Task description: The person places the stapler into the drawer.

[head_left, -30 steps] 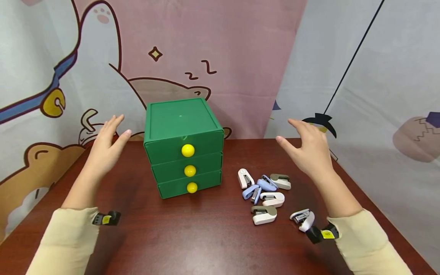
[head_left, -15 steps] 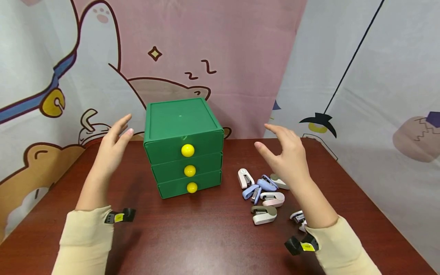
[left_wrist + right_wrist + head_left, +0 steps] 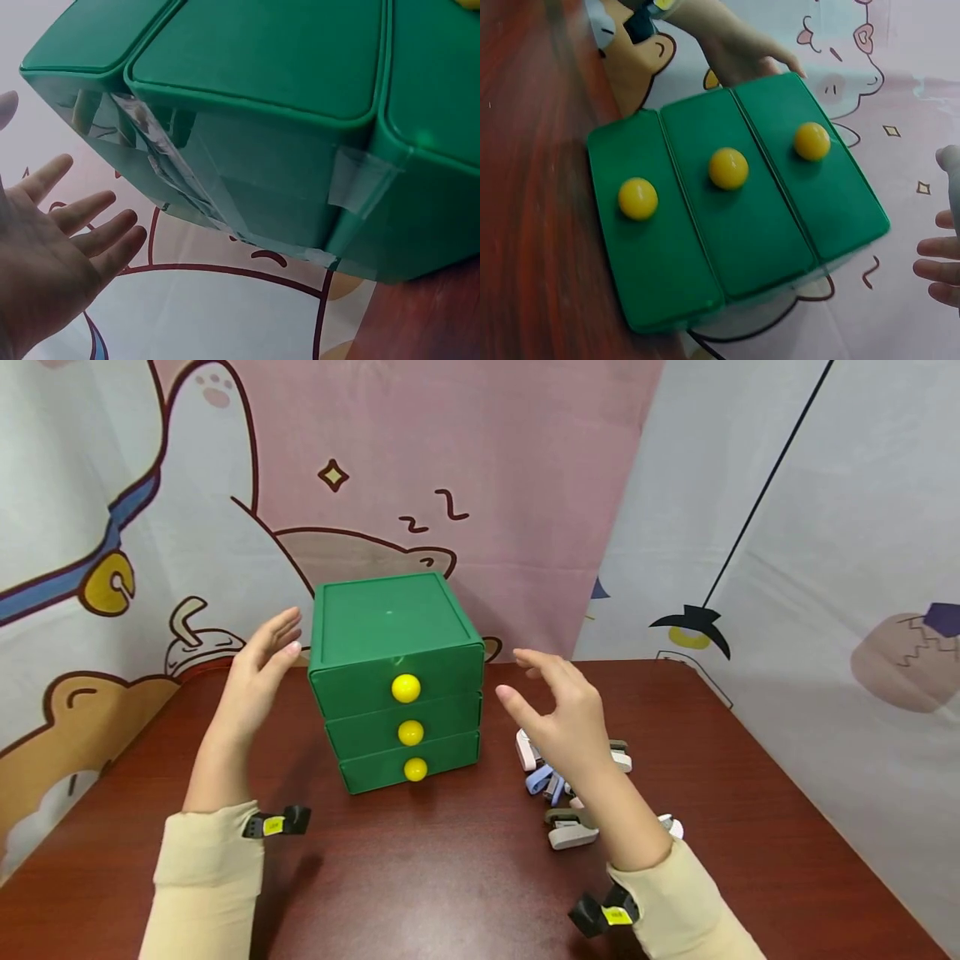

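Staplers partly behind right hand, drawers by left hand, printed backdrop

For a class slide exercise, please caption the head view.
Left hand and right hand flank a green drawer box with yellow knobs; staplers lie partly hidden on the table.

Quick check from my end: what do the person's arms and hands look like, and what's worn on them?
The left hand and right hand are gloveless. Both arms wear plain cream sleeves ending in wide cuffs. Each wrist carries a small, blocky black device bearing a yellow label; its print is too small to read.
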Demonstrator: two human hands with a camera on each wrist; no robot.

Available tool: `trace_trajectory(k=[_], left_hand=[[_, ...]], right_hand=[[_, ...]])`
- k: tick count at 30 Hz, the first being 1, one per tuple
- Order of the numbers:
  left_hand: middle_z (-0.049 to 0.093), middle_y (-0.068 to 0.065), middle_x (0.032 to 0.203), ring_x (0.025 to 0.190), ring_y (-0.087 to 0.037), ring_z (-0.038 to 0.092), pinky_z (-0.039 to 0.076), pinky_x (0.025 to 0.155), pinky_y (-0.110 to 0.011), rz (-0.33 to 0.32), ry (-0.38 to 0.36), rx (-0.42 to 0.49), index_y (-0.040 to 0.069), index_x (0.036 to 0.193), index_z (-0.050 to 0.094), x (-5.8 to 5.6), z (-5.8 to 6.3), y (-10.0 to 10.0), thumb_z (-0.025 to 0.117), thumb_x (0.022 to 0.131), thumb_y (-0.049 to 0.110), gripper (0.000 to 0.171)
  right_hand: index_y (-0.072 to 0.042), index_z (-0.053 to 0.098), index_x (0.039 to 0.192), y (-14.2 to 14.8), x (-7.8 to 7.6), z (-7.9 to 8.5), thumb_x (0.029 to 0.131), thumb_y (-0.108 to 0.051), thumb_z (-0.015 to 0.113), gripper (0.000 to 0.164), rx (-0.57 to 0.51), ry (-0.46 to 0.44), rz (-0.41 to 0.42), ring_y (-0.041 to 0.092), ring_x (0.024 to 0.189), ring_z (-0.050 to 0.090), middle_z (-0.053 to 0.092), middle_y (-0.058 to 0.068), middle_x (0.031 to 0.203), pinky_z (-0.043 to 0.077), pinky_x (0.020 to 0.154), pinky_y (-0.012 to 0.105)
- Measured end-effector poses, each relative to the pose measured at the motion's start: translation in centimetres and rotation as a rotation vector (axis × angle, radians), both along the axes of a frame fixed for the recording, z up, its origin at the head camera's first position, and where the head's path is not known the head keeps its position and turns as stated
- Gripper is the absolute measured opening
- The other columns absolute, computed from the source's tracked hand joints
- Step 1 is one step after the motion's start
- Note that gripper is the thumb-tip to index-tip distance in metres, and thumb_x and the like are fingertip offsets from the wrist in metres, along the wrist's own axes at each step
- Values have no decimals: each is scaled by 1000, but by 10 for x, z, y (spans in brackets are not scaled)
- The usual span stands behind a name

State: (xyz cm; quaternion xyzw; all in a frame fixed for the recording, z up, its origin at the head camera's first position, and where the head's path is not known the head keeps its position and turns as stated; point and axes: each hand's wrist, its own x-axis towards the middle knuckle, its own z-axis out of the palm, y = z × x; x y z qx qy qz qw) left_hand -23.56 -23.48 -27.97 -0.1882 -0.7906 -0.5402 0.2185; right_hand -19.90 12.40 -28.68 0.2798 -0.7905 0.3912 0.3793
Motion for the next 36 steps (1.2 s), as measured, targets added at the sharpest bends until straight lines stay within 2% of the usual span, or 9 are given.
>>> trace_trajectory(k=[4,10,15,19,26,36], left_hand=[[40,-17,146,131,-22,40,32,103,-28,-30,6,51,7,146,40,-4,-2,1,47,101,16,47],[41,-18,144,127,-17,44,38,92,-19,-71,-11,117,6,144,43,-12,-8,-1,48,100,14,45],[41,-22,142,126,-18,44,40,91,-19,-113,-9,162,2,142,44,-16,-10,-1,48,100,13,43],[40,-21,144,128,-19,42,39,92,-20,-126,-18,133,1,144,41,-18,-10,1,46,101,16,46],[39,-13,146,130,-23,39,38,94,-24,-109,-62,79,9,147,39,-17,-10,2,48,101,21,48],[37,-13,147,128,-22,40,40,89,-19,-107,-74,109,6,146,39,-20,-13,2,47,101,19,48]], right_hand=[[-5,65,118,-13,1,-4,85,-25,72,39,-3,-4,38,21,95,59,66,4,107,46,80,39],[-3,65,118,-31,1,-11,85,-22,73,39,16,-31,70,18,92,59,66,7,106,48,79,37],[-3,65,117,-47,-3,-16,84,-22,75,38,3,-49,82,18,89,60,66,9,104,49,75,34],[-5,66,115,-61,-8,-19,84,-24,76,38,-3,-60,87,18,86,60,66,7,101,50,74,32],[-5,66,113,-80,-13,-26,81,-22,79,39,-20,-68,103,16,81,61,67,5,97,51,74,29],[-5,67,110,-100,-19,-33,81,-19,79,35,-83,-76,133,14,74,60,64,3,91,52,67,28]])
